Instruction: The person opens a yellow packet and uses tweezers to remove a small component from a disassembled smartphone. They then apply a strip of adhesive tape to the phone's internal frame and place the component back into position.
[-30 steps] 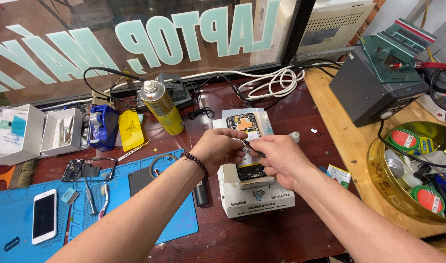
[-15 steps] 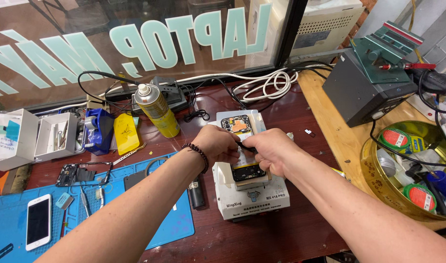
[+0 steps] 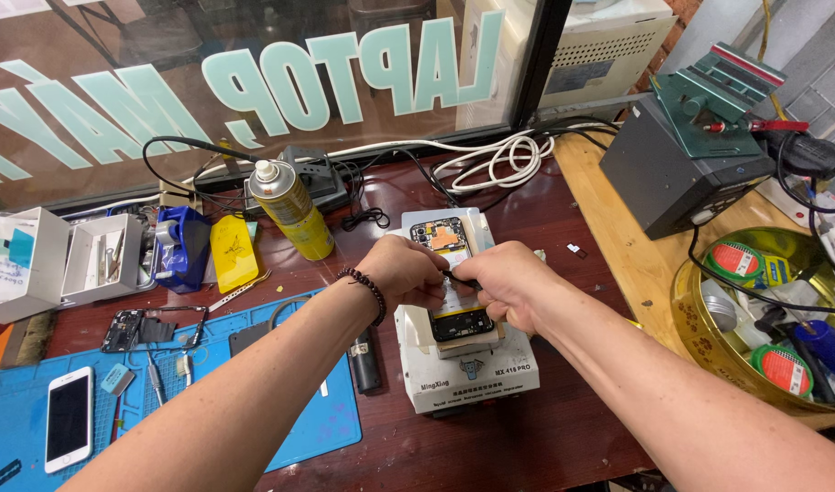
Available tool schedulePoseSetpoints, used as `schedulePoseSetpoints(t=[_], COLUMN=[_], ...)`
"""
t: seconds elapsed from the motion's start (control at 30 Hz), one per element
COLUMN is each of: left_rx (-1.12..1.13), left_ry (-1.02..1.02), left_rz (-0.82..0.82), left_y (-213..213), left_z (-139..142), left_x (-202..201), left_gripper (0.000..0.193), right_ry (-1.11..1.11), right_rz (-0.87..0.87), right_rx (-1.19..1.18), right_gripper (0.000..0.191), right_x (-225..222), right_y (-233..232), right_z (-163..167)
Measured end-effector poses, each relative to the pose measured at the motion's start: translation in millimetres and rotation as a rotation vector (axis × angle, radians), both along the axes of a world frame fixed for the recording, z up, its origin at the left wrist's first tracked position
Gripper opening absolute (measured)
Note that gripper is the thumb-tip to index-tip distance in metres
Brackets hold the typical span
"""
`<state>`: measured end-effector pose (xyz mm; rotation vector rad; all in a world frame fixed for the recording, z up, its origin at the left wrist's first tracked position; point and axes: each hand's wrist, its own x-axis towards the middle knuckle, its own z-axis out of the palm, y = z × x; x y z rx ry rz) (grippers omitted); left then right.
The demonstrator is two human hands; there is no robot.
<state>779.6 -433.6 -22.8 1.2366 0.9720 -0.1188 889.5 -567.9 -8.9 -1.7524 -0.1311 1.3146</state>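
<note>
White heating stand carries an opened phone. Left hand and right hand pinch a thin dark tool over its middle, apparently mid-prying; steady leverage seems needed next. Yellow spray can behind; pale lettering on the window; white boxes far left.

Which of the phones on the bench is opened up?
The black phone with exposed internals on the white heating station, under both hands; the white phone on the blue mat lies intact.
</note>
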Motion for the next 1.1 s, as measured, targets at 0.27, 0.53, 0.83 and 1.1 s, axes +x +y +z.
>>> schedulePoseSetpoints(t=[0.27,0.53,0.83,1.1], left_rx=[0.125,0.06,-0.111,-0.172], left_ry=[0.0,-0.032,-0.198,-0.259], left_rz=[-0.011,-0.038,0.099,0.033], left_y=[-7,-1,20,1], left_z=[0,-2,8,22], left_x=[-2,-7,-25,-31], left_gripper=[0.021,0.025,0.023,0.021], right_ry=[-0.053,-0.015,-0.188,-0.451], right_rz=[0.137,-0.016,0.027,0.268], right_rx=[-0.075,0.095,0.309,0.392], right_gripper=[0.013,0.03,0.02,0.029], right_x=[8,9,9,0], right_y=[-7,-21,-13,-8], right_z=[19,19,6,18])
